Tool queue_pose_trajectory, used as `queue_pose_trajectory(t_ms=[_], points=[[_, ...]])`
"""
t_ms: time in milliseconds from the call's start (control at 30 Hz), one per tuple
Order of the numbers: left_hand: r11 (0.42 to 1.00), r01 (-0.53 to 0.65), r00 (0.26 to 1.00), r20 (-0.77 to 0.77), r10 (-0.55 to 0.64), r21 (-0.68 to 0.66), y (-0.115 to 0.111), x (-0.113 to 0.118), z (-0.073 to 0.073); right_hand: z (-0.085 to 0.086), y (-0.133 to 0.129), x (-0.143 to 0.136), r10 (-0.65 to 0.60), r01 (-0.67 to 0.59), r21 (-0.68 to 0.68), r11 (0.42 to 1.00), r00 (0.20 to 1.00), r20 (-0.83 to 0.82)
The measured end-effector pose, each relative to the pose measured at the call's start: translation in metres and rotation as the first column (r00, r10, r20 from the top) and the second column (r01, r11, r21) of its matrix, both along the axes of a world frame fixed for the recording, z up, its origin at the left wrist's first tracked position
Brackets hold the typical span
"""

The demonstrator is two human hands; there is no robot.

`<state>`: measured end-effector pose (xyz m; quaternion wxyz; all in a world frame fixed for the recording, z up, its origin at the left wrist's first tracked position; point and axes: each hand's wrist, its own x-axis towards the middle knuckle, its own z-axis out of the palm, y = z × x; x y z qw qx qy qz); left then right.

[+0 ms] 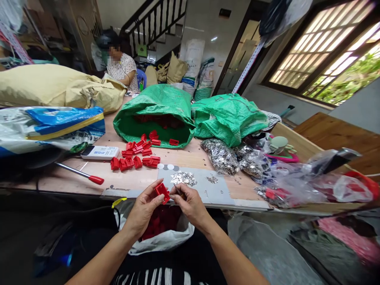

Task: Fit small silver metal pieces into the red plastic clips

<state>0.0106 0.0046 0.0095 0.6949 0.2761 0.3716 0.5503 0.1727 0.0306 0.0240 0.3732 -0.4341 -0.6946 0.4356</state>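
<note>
My left hand (145, 204) pinches a red plastic housing (162, 192), tilted with its hollow side up, over the table's front edge. Fingers closed, my right hand (190, 202) grips a small pointed tool with a brownish handle (181, 193); its tip is close to the housing, and whether they touch I cannot tell. Just beyond my hands lie a pile of small silvery metal pieces (184, 178) and a smaller pile of metal bits (211, 179) on a grey mat (204, 190). Below, a white sack (166, 243) on my lap holds many red housings.
Loose red housings (138, 148) spill from an open green sack (124, 118). Another green sack (228, 114) and bags of metal parts (221, 156) stand right. Left are a white box-shaped device (102, 152) and a red-tipped lever (96, 180). Another person (121, 67) sits across.
</note>
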Motion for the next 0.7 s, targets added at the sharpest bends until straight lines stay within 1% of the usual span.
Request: queue_pose_trajectory(t_ms=[100,233,400,467,567,633,700], points=[[1.000,0.024,0.999,0.045,-0.024,0.003,0.000,0.000,0.003,-0.002,0.000,-0.004,0.010,-0.012,0.066,0.998,0.999,0.041],[1.000,0.029,0.998,0.061,-0.028,-0.007,0.001,-0.002,0.007,-0.004,0.002,0.000,0.062,-0.070,0.123,0.990,0.996,0.069],[0.999,0.035,0.999,0.027,-0.035,-0.003,0.001,-0.003,0.002,-0.007,0.002,0.005,0.174,-0.183,0.173,0.968,0.983,0.064],[0.999,0.045,0.999,0.003,-0.045,0.014,0.001,-0.002,-0.001,-0.009,0.002,0.006,0.161,-0.167,0.146,0.975,0.985,0.054],[0.997,0.066,0.998,-0.014,-0.066,0.037,0.001,-0.002,-0.005,-0.013,0.001,0.007,0.106,-0.107,0.036,0.994,0.994,0.024],[0.996,0.076,0.997,-0.032,-0.074,0.048,0.001,-0.002,-0.009,-0.014,0.001,0.009,0.085,-0.085,-0.025,0.996,0.996,0.013],[0.995,0.068,0.994,-0.090,-0.061,0.077,0.004,-0.004,-0.013,-0.015,0.001,0.013,0.074,-0.073,-0.018,0.997,0.997,0.038]])
